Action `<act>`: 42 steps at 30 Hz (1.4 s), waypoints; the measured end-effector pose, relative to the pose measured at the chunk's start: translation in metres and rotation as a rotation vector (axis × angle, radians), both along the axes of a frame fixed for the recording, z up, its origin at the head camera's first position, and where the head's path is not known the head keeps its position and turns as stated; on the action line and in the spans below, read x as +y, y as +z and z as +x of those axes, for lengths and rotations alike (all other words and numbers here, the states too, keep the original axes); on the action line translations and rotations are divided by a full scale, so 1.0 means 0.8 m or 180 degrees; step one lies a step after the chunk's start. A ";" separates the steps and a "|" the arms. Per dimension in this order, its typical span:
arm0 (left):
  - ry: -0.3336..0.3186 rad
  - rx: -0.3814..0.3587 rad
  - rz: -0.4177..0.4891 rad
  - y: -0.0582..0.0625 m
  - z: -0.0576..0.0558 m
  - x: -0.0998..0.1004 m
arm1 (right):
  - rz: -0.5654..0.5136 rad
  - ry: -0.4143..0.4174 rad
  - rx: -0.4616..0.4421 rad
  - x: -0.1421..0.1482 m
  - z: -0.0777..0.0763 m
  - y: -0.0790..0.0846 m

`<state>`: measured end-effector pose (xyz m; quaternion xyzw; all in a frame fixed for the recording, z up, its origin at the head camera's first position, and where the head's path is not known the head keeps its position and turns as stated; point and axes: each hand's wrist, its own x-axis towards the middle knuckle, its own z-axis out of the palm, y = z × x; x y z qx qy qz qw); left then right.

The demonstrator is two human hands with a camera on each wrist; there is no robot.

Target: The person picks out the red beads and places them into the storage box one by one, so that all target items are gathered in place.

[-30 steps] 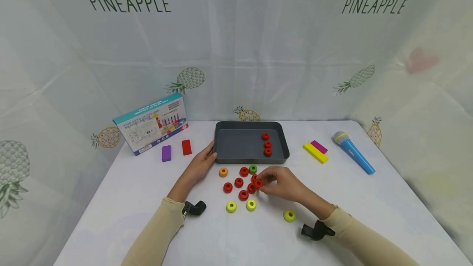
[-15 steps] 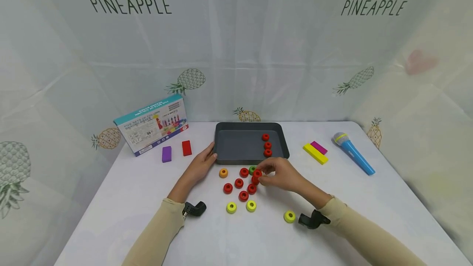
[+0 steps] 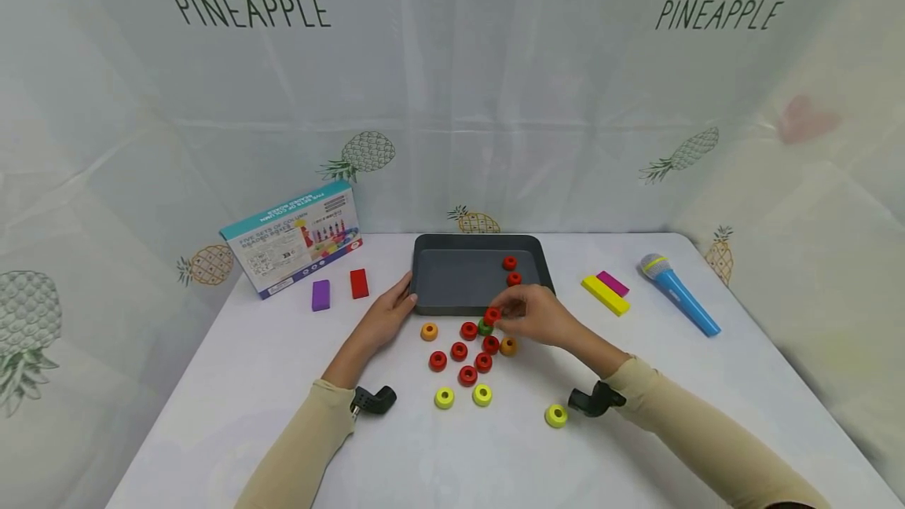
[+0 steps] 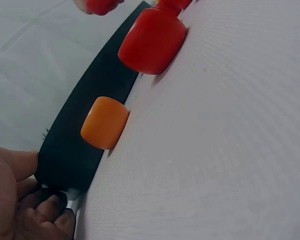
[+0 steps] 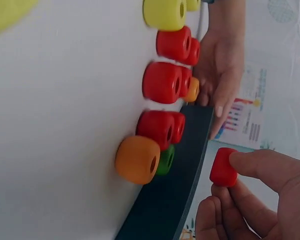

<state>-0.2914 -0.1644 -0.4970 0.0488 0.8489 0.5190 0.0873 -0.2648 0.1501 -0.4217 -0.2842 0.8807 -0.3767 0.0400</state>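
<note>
My right hand (image 3: 539, 316) pinches a red bead (image 5: 223, 167) between thumb and fingertips, raised beside the near rim of the dark grey tray (image 3: 452, 277). In the head view the held bead overlaps a green bead (image 3: 485, 327). My left hand (image 3: 385, 316) grips the tray's left end, thumb (image 4: 22, 164) against its wall and fingers curled at the corner. Two red beads (image 3: 510, 263) show inside the tray at its right; the hand covers the spot just nearer. In front of the tray lie several loose red beads (image 3: 459, 351) and an orange bead (image 3: 429, 331).
Another orange bead (image 3: 508, 346) lies below the right hand. Yellow beads (image 3: 482, 394) are nearer the front. A printed box (image 3: 297, 238), a purple block (image 3: 321, 295) and a red block (image 3: 359, 283) are left; a yellow block (image 3: 605, 294), a magenta block (image 3: 612, 283) and a toy microphone (image 3: 680, 294) right.
My right hand has lifted the red bead from the loose group and moved it up toward the tray, uncovering an orange bead. My left hand stays at the tray's left end.
</note>
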 end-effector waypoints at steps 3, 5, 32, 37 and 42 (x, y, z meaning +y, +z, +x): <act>0.0013 -0.0007 -0.0017 0.001 0.000 -0.001 | 0.0006 -0.0049 0.0010 -0.002 -0.006 0.000; 0.0031 -0.0015 -0.0031 0.002 0.001 -0.001 | 0.0010 -0.0090 0.0011 -0.005 -0.010 -0.001; 0.0043 -0.0021 -0.0037 0.006 0.003 -0.003 | 0.0236 -0.0573 -0.0009 -0.009 -0.077 -0.016; 0.0090 -0.0061 0.0035 0.006 0.003 -0.001 | 0.0295 -0.0607 -0.0006 -0.011 -0.087 -0.022; 0.0099 -0.0085 0.0061 0.006 0.003 0.003 | 0.0334 -0.0680 -0.0036 -0.007 -0.090 -0.031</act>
